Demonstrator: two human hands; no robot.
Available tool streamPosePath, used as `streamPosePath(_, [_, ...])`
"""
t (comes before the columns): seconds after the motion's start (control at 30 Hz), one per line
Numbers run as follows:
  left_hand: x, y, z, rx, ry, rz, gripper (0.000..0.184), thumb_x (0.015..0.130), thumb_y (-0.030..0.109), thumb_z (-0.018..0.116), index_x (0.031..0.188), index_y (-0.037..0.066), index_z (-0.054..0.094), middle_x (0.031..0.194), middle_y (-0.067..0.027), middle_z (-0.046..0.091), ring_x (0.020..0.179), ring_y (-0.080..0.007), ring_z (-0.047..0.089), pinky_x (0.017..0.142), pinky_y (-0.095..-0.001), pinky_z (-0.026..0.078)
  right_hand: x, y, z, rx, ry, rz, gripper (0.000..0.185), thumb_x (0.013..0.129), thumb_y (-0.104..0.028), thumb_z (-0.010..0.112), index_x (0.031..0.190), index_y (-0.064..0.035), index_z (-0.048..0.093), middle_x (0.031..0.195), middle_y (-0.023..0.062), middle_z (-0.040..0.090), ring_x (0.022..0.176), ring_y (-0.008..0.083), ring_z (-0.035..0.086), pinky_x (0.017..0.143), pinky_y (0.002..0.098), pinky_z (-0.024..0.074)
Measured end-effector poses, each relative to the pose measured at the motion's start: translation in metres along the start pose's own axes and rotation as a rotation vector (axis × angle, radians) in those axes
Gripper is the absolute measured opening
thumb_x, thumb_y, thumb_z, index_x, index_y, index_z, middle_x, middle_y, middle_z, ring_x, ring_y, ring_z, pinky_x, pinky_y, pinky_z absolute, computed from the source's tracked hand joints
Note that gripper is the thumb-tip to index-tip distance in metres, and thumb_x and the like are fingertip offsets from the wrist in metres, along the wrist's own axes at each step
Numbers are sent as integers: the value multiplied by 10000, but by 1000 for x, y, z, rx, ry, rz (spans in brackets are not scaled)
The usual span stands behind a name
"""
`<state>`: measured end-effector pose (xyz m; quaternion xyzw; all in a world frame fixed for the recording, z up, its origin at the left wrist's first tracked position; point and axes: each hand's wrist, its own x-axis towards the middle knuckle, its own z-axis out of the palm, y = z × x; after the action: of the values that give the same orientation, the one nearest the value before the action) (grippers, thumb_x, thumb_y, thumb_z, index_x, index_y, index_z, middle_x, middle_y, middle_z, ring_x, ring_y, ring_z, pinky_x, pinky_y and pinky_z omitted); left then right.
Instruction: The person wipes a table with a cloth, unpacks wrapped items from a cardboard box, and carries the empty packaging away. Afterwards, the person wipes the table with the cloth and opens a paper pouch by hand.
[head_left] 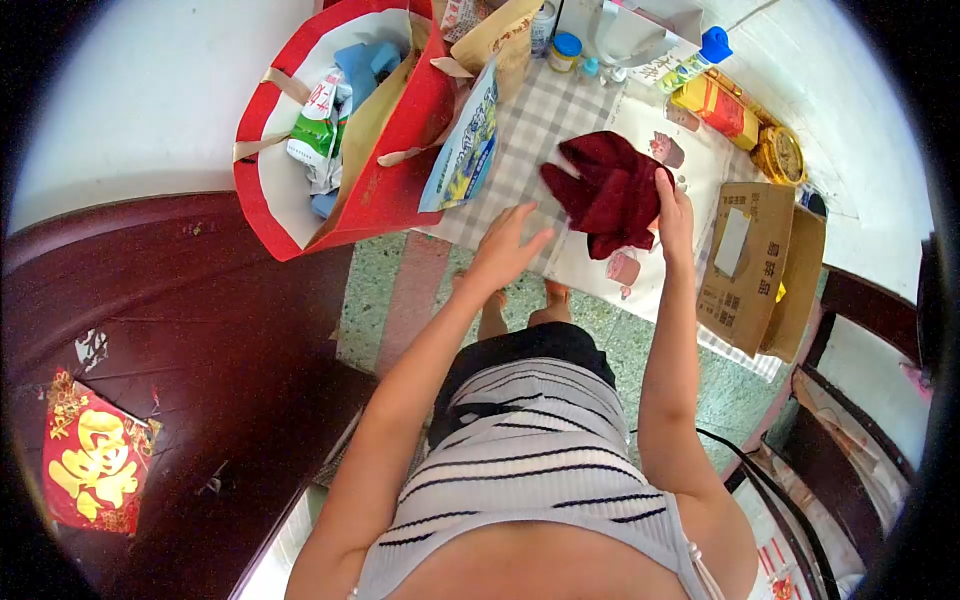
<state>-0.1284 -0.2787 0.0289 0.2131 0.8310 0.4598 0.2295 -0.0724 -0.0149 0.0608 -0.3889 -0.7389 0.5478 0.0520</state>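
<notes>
A crumpled dark red cloth [612,195] is over the checked tablecloth [530,130] and a pale printed mat [580,268]. My right hand [676,218] grips the cloth at its right edge, the thumb on top and part of the fingers hidden. My left hand [506,250] is left of the cloth, near the table's front edge, fingers spread and holding nothing. Close to that hand stands a blue-and-yellow pouch [468,145], leaning against a large red bag [385,190].
Inside the red bag are a green-and-white packet [318,135] and blue items. An open cardboard box [750,270] sits at the right. Along the back are a blue-lidded jar [565,52], a yellow-red box [715,108] and a round golden-lidded jar [780,155].
</notes>
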Motion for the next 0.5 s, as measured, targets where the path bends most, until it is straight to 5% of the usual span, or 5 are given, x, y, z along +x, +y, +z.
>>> streamPosePath(0.03, [6, 0, 2, -6, 11, -2, 478, 882, 334, 621, 1224, 7, 553, 1250, -198, 552, 1171, -363, 513, 988, -422, 400, 4, 0, 0, -94, 61, -143, 576, 949, -474, 513, 1053, 74, 654, 885, 161, 667, 846, 159, 594, 813, 299, 451])
streamPosePath(0.1, [10, -5, 6, 91, 14, -44, 462, 885, 337, 613, 1208, 10, 561, 1226, -198, 559, 1162, -366, 516, 988, -425, 398, 23, 9, -6, -17, 127, -60, 590, 945, -481, 514, 1084, 77, 648, 906, 157, 674, 872, 191, 602, 837, 304, 449])
streamPosePath(0.2, [11, -20, 12, 104, 51, -90, 439, 887, 323, 606, 1195, 13, 567, 1204, -184, 569, 1168, -359, 509, 991, -421, 393, 23, -9, -38, 380, 207, -25, 553, 939, -424, 557, 1205, 59, 593, 1108, 121, 642, 956, 172, 605, 907, 305, 440])
streamPosePath(0.3, [16, -29, 19, 206, 80, -96, 412, 893, 289, 594, 1196, 12, 568, 1244, -182, 548, 1200, -347, 486, 1012, -419, 380, 24, -43, -88, 743, 283, -36, 382, 954, -324, 528, 1133, 3, 611, 1064, 131, 665, 967, 246, 646, 877, 368, 502])
streamPosePath(0.5, [58, -40, 42, 403, 275, 125, 482, 924, 222, 537, 1343, 0, 452, 1435, -189, 396, 1346, -346, 349, 1111, -441, 279, 12, -83, -71, 844, 95, -160, 497, 905, -347, 552, 1212, 44, 557, 1139, 153, 635, 1010, 269, 629, 932, 400, 480])
